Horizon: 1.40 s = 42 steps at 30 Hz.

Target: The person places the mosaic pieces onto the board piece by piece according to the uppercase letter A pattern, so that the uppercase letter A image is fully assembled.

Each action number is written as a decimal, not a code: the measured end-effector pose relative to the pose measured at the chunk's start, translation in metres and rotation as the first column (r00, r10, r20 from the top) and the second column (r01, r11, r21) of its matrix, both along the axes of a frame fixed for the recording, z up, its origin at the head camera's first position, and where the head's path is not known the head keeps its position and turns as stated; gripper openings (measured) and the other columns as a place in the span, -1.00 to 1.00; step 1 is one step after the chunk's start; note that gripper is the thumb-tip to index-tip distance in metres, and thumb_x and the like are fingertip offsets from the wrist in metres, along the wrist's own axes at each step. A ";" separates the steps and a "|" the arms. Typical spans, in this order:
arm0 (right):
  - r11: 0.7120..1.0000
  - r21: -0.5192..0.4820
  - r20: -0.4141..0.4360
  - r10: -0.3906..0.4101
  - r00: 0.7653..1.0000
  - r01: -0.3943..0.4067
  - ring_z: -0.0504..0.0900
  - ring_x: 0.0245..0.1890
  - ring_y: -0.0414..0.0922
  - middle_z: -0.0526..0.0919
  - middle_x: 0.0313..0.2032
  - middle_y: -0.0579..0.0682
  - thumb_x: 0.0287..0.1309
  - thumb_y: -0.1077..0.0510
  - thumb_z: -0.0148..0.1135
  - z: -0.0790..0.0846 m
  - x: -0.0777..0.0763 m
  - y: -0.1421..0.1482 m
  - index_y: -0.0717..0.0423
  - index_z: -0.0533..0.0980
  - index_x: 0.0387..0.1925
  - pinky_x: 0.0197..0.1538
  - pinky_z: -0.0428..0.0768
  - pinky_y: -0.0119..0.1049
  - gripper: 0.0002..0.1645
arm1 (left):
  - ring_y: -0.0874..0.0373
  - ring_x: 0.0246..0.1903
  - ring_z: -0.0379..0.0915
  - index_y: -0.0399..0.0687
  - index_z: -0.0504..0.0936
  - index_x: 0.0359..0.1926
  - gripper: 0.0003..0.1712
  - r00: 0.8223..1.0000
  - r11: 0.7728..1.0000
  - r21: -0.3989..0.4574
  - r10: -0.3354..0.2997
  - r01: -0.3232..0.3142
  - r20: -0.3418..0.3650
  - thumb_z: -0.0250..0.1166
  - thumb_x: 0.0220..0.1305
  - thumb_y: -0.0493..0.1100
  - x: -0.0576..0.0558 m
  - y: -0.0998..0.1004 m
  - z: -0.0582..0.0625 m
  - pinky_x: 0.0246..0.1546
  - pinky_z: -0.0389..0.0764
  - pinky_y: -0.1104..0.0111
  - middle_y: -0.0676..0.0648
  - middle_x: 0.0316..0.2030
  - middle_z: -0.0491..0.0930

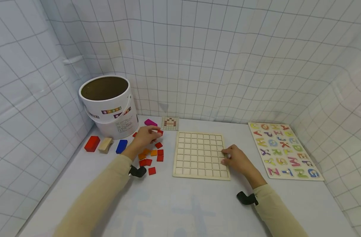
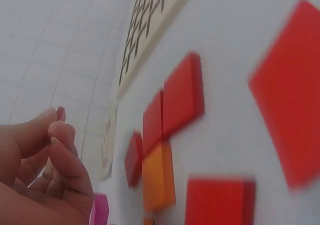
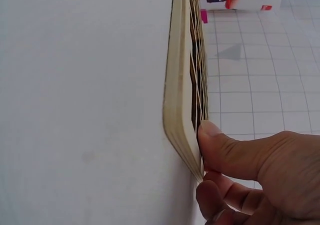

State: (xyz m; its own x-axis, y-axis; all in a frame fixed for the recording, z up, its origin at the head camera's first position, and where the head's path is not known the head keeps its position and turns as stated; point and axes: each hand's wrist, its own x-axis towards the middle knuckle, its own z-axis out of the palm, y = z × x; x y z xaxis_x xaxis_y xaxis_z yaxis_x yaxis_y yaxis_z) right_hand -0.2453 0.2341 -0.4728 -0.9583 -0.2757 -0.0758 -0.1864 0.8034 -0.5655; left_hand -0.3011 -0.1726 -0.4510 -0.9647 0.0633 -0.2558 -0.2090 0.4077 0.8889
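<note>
- Board [image 1: 200, 154], wooden and gridded, flat on table [image 1: 168, 210], between the two hands.
- Left hand [image 1: 145, 136]: thumb and finger pinching a small red tile [image 2: 61, 114], near the pattern card [image 1: 170, 123].
- Right hand [image 1: 238, 159]: thumb over the board's right edge, fingers tucked at its side; gripping it. Hands well apart from each other.
- Loose red tiles [image 1: 152, 171] and orange tiles [image 1: 153, 152] scattered left of the board.
- Step in hand, my reading: picking up a tile while steadying the board.
- Next move would seem to call for carrying the tile rightward, lining its edges square with one cell, board held still.
</note>
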 end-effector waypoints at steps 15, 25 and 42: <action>0.999 0.032 -0.014 0.018 1.000 -0.018 0.52 -0.06 0.06 0.48 0.07 0.26 0.23 0.19 0.42 0.000 -0.001 -0.001 0.38 0.49 0.27 0.03 0.53 0.01 -0.37 | 0.12 -0.40 0.59 -0.23 0.63 0.21 -0.52 0.989 0.997 0.043 -0.058 0.064 -0.139 0.40 0.29 -0.23 -0.028 0.147 -0.016 -0.32 0.58 0.37 -0.21 -0.17 0.73; 0.998 0.060 -0.044 0.026 0.999 -0.024 0.53 -0.06 0.04 0.48 0.07 0.24 0.22 0.18 0.43 -0.001 0.000 0.000 0.35 0.50 0.27 0.01 0.54 0.01 -0.37 | -0.06 0.04 0.61 -0.23 0.68 0.16 -0.60 0.966 0.968 -0.231 -0.144 0.093 -0.213 0.36 0.30 -0.28 -0.037 0.167 -0.025 0.04 0.63 0.15 -0.18 0.04 0.70; 0.998 0.049 -0.027 0.026 0.999 -0.024 0.54 0.00 0.08 0.47 0.09 0.25 0.26 0.19 0.39 0.000 0.000 0.002 0.35 0.49 0.29 0.07 0.53 0.06 -0.39 | -0.05 0.05 0.61 -0.21 0.63 0.22 -0.61 0.965 0.988 -0.068 -0.151 0.140 -0.214 0.24 0.42 -0.28 -0.036 0.155 -0.024 0.02 0.63 0.19 -0.20 0.09 0.66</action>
